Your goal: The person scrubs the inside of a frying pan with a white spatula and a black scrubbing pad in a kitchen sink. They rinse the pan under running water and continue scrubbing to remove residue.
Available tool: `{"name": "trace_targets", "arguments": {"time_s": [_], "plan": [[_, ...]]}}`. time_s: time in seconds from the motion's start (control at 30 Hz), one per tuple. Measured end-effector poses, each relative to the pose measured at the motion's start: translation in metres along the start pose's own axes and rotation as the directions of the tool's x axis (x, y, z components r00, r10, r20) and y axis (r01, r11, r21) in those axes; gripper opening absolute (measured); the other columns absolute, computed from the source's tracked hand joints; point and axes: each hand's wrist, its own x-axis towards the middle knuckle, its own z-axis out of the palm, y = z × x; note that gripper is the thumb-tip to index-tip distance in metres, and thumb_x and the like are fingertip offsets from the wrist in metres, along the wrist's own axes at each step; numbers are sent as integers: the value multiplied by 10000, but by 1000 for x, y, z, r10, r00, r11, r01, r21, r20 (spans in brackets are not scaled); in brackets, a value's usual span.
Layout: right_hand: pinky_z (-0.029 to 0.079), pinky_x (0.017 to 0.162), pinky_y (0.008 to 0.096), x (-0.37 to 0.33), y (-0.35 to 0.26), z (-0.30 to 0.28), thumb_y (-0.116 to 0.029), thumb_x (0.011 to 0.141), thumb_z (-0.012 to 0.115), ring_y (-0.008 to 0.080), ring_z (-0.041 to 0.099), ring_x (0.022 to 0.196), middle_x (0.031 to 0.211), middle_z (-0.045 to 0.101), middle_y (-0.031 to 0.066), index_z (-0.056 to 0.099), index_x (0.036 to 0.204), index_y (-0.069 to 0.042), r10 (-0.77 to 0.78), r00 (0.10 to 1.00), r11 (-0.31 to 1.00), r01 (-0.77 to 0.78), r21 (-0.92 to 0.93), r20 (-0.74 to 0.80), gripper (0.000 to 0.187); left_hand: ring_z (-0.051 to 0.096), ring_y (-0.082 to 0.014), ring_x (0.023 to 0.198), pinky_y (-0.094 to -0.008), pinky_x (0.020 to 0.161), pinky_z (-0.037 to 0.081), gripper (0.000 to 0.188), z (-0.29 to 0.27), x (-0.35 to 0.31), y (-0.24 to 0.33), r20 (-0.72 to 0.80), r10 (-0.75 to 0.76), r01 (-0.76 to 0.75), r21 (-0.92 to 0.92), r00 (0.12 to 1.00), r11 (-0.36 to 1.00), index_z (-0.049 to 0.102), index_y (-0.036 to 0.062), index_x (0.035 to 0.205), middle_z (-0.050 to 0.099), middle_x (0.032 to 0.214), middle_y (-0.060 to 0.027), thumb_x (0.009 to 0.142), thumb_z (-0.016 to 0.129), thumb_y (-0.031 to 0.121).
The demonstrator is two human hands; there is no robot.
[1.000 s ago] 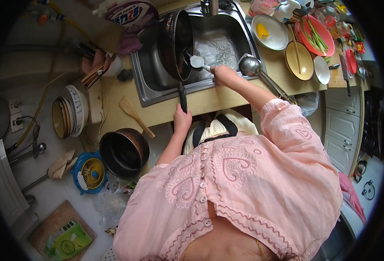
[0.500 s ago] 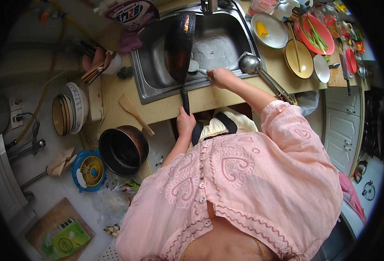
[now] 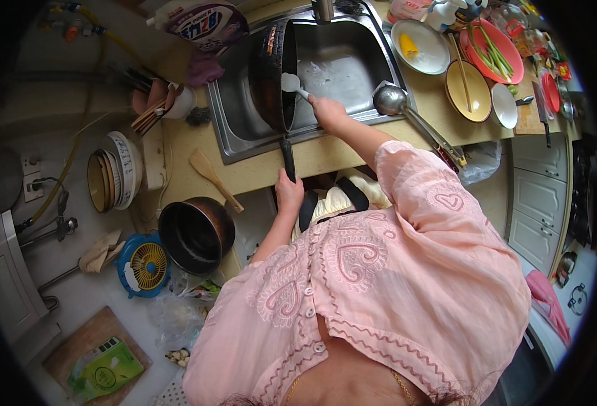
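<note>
My left hand (image 3: 289, 192) is closed round the black handle of a dark, scorched wok (image 3: 266, 81), which is tipped on its side over the left part of the steel sink (image 3: 225, 132). The wok's open side faces right. In my right hand (image 3: 327, 113) is the handle of a white scrub brush (image 3: 290, 82), its head at the wok's open edge. Whether the bristles touch the inner surface I cannot tell. Water and some suds lie on the sink floor. Above the sink's far side shows the faucet (image 3: 323, 9).
A ladle (image 3: 389, 100) rests across the sink's right corner. Bowls, a white plate (image 3: 440, 57), a red basin (image 3: 515, 51) and a knife (image 3: 540, 108) crowd the right counter. At left are a wooden spatula (image 3: 210, 174), a dark pot (image 3: 197, 235) and stacked bowls (image 3: 124, 169).
My right hand and the brush have moved left and slightly up, to the wok's edge. The wok has turned and shifted a little left; my left hand keeps its hold.
</note>
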Motion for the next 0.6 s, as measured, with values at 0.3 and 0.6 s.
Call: {"name": "trace_targets", "arguments": {"time_s": [0.3, 0.6], "plan": [[489, 645, 414, 4, 19, -27, -261, 941, 323, 318, 619, 774, 845, 642, 125, 602, 949, -92, 37, 999, 992, -41, -115, -34, 327, 556, -460, 794, -502, 674, 441, 253, 12, 2, -5, -17, -26, 26, 11, 1000, 1000, 458, 29, 946, 584, 800, -269, 755, 550, 166], [478, 637, 426, -17, 13, -45, -231, 933, 345, 309, 608, 783, 848, 621, 110, 575, 1010, -102, 24, 999, 993, -29, -115, -42, 274, 557, -478, 765, -530, 658, 452, 284, 9, 0, 0, -1, -48, 48, 44, 999, 998, 412, 19, 984, 575, 787, -304, 769, 545, 149]]}}
